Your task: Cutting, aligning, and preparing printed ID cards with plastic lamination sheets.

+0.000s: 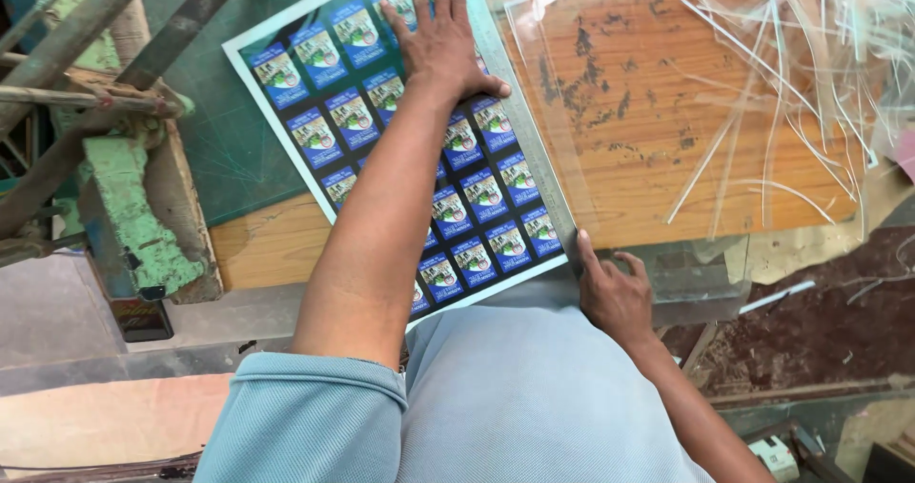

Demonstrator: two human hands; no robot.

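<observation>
1. A worn orange-brown wooden surface is seen from above, with a dark green cutting mat laid over its left part and a chipped green metal vice-like fixture at its left edge.
2. A large white-bordered printed sheet of small blue rectangular labels in rows lies at an angle across the mat, reaching from the far edge of the surface to its near edge, where the lower corner juts just past it.
3. A long grey metal straightedge is laid along the right side of the sheet, touching it.
4. A heap of thin clear plastic offcut strips is spread over the far right corner.
5. The left hand is pressed flat and open, fingers spread, on the sheet beside the straightedge's far part.
6. The right hand is loosely curled at the near edge, forefinger touching the straightedge's near end; no blade is visible in it.
7. The step in hand is judged to be aligning and pinning the straightedge; next, firm steady pressure and a square line along a label column would be called for.
</observation>
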